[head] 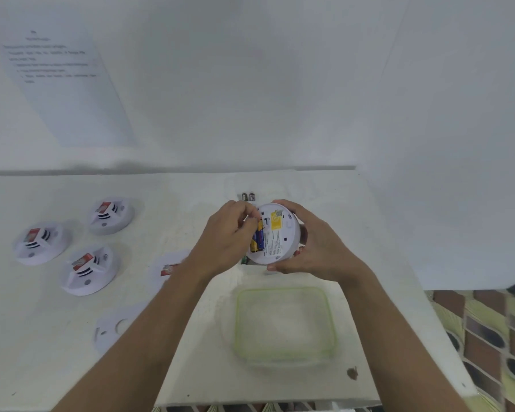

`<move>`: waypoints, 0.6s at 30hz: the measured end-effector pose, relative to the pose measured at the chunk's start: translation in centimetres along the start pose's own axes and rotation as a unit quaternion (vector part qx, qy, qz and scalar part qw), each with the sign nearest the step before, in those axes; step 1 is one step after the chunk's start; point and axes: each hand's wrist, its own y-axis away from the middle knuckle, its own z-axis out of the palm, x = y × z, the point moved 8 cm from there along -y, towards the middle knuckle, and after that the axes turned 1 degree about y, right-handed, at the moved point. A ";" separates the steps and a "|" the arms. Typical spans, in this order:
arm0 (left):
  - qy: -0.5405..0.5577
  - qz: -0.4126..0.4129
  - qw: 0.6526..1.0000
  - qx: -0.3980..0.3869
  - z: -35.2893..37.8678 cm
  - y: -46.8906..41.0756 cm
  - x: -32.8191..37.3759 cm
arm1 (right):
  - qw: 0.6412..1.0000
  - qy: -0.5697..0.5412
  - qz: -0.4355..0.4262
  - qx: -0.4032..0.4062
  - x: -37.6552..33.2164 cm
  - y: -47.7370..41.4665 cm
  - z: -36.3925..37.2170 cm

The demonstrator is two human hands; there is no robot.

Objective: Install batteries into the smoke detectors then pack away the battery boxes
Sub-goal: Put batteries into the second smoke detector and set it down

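Starting big: a white table (57,307) is seen with a clear green-rimmed tub (283,289) parked near its front edge. Just beyond that a round white smoke detector (283,242) is held up off the surface, back side tilted toward the camera. It's gripped round its right rim by the right hand (312,251), fingers curled over the far and near edges. The battery slot is cut into the left part of that back, so the left hand (223,239) is the nearer one, and its fingertips look pinched onto the far end of the batteries (258,237). Those blue-and-yellow cells are laid side by side, long axis running near to far. A yellow label (275,223) is stuck right beside them, and two spare batteries (248,196) are left on the table just behind.
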 end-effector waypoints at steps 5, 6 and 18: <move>0.022 0.027 0.999 0.020 1.2 -1.2 0.0 | 1.000 0.019 -0.007 0.014 0.7 -0.1 -1.4; 0.027 0.029 0.999 0.022 1.4 -1.4 0.0 | 1.000 0.020 -0.007 0.017 0.9 -0.2 -1.7; 0.248 -0.015 0.960 0.132 1.0 -6.9 -1.0 | 0.994 0.030 -0.008 0.102 3.4 -3.1 -6.3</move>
